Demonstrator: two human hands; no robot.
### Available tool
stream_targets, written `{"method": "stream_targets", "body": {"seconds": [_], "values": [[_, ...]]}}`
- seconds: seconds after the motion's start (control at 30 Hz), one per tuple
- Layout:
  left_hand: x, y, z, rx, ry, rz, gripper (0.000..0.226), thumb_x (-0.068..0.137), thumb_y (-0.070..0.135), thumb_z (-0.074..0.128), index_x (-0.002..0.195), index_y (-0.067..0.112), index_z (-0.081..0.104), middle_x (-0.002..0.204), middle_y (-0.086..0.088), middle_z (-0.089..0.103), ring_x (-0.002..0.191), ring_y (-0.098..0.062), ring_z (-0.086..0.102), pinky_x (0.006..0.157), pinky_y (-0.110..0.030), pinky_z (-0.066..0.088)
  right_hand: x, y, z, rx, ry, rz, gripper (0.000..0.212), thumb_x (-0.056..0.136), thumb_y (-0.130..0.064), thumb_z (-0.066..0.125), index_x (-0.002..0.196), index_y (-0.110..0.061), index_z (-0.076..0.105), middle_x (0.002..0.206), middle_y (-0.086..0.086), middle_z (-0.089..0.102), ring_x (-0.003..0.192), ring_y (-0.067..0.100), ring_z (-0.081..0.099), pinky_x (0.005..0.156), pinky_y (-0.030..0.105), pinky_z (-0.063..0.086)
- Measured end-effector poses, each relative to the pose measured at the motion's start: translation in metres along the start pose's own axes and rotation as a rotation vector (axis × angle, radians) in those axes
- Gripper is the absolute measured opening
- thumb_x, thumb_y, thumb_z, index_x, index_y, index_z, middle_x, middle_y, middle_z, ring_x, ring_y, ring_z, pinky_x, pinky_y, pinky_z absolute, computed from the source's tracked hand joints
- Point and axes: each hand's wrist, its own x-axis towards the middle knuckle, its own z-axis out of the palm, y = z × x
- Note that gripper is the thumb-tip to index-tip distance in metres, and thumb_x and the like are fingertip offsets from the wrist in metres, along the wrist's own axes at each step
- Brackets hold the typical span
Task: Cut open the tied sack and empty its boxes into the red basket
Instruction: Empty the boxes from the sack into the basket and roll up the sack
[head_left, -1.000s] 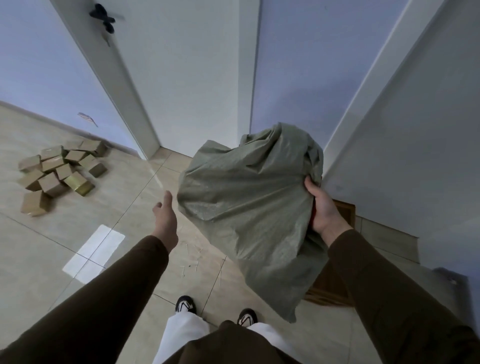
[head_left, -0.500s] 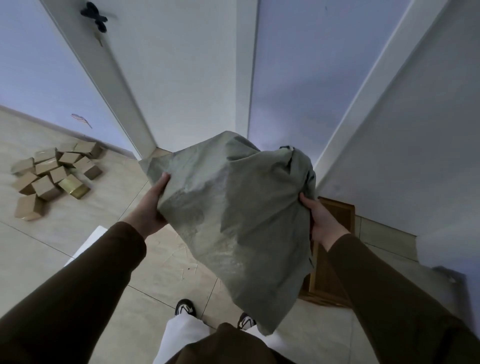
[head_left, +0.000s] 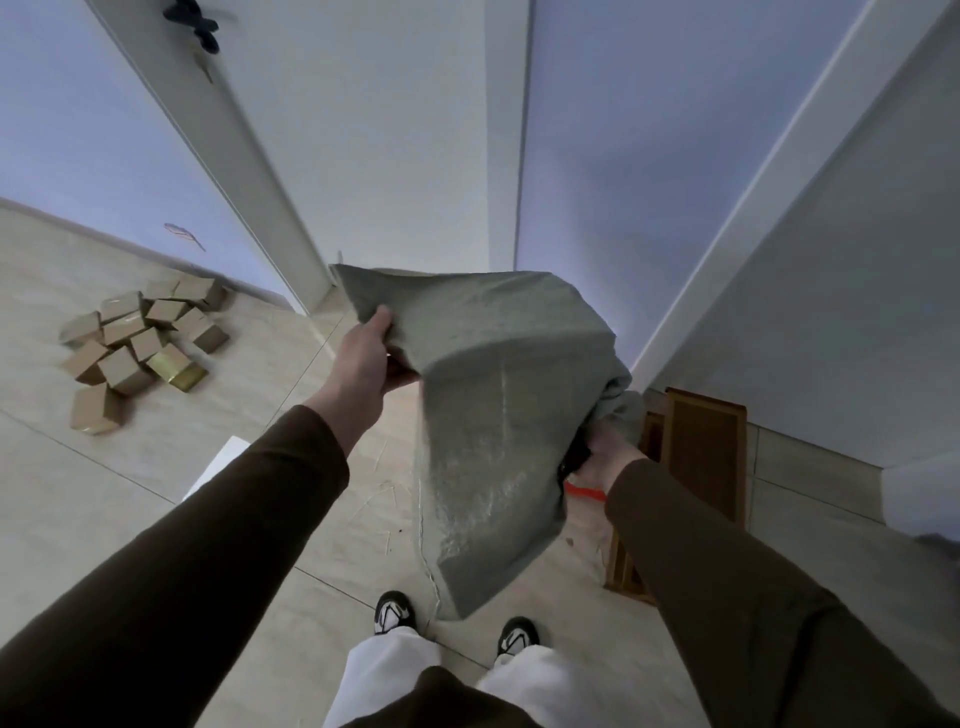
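With the limp sack held in the air, its corner pinched by the left hand and its bunched end gripped by the right hand, both grips should be kept firm while it is shaken out.

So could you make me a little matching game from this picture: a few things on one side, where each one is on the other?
Things:
1. sack
2. cardboard boxes
3. wooden frame
4. shoes

Places:
A. against the right wall
B. piled on the floor, far left
C. held up by both hands
D. at the bottom, below the sack

Pairs: 1-C, 2-B, 3-A, 4-D
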Motion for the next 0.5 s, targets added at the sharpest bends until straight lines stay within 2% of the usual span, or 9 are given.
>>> {"method": "stream_targets", "body": {"seconds": [0.07,0.13,0.2,0.27,0.3,0.37,0.43,0.47,0.5], "values": [[0.0,0.002,0.012,0.049,-0.032,0.039,0.026,0.11,0.037,0.047,0.113,0.017,0.064,0.102,-0.003,0.076,0.071,-0.011,0.078,0.057,-0.031,0.062,0.004,-0.002,0.005,-0.004,0.014,-0.009,0.043,0.117,-0.031,0.032,0.083,-0.014,0.053,0.064,0.014,0.058,0.072,0.025,0.048,0.07,0.032,0.045],[-0.001,0.004,0.023,0.103,-0.056,0.07,0.025,0.11,0.038,0.047,0.11,0.02,0.064,0.103,-0.002,0.076,0.079,-0.014,0.078,0.059,-0.031,0.062,0.009,-0.005,0.009,0.038,0.027,0.031,0.037,0.115,-0.035,0.035,0.087,-0.022,0.055,0.077,0.015,0.047,0.077,0.025,0.048,0.077,0.033,0.047],[0.0,0.004,0.036,0.14,-0.096,0.077,0.024,0.111,0.039,0.046,0.109,0.022,0.064,0.104,0.0,0.075,0.085,-0.016,0.075,0.06,-0.031,0.063,0.013,-0.009,0.011,0.071,0.016,0.026,0.042,0.114,-0.04,0.039,0.086,-0.016,0.06,0.083,0.016,0.051,0.076,0.028,0.053,0.077,0.038,0.047],[0.003,0.002,0.05,0.173,-0.143,0.054,0.025,0.111,0.038,0.046,0.113,0.02,0.063,0.107,0.0,0.073,0.09,-0.018,0.073,0.065,-0.032,0.063,0.015,-0.013,0.012,0.124,0.008,-0.004,0.033,0.114,-0.028,0.041,0.119,-0.009,0.067,0.11,0.02,0.067,0.102,0.038,0.066,0.1,0.05,0.052],[0.006,-0.001,0.056,0.2,-0.16,0.039,0.027,0.112,0.037,0.046,0.119,0.018,0.062,0.112,-0.001,0.072,0.095,-0.02,0.071,0.069,-0.033,0.063,0.017,-0.014,0.012,0.135,0.012,-0.013,0.033,0.113,-0.016,0.039,0.137,-0.006,0.061,0.121,0.02,0.066,0.117,0.041,0.064,0.111,0.055,0.046],[0.013,-0.01,0.066,0.275,-0.186,0.013,0.035,0.112,0.035,0.046,0.134,0.011,0.059,0.123,-0.007,0.069,0.105,-0.024,0.068,0.076,-0.032,0.061,0.015,-0.018,0.008,0.113,0.004,-0.018,0.041,0.11,0.001,0.037,0.15,-0.003,0.05,0.127,0.025,0.064,0.126,0.043,0.061,0.117,0.057,0.039],[0.019,-0.022,0.071,0.348,-0.205,-0.001,0.037,0.112,0.029,0.048,0.14,0.007,0.057,0.126,-0.011,0.067,0.106,-0.025,0.066,0.077,-0.029,0.059,0.013,-0.023,0.005,0.089,0.042,-0.022,0.039,0.111,0.001,0.039,0.147,0.001,0.051,0.117,0.028,0.067,0.122,0.046,0.064,0.108,0.051,0.051],[0.021,-0.028,0.072,0.37,-0.213,-0.011,0.036,0.112,0.025,0.049,0.141,0.005,0.057,0.124,-0.013,0.067,0.104,-0.025,0.066,0.078,-0.03,0.059,0.011,-0.025,0.004,0.075,0.091,-0.056,0.036,0.111,-0.002,0.038,0.144,0.0,0.054,0.1,0.024,0.066,0.105,0.044,0.069,0.09,0.043,0.06],[0.024,-0.035,0.072,0.382,-0.219,-0.027,0.036,0.111,0.021,0.05,0.141,0.002,0.057,0.122,-0.014,0.066,0.103,-0.026,0.066,0.082,-0.034,0.059,0.012,-0.027,0.003,0.032,0.141,-0.122,0.033,0.112,-0.007,0.038,0.139,-0.005,0.057,0.088,0.017,0.061,0.081,0.035,0.068,0.066,0.035,0.058]]}}
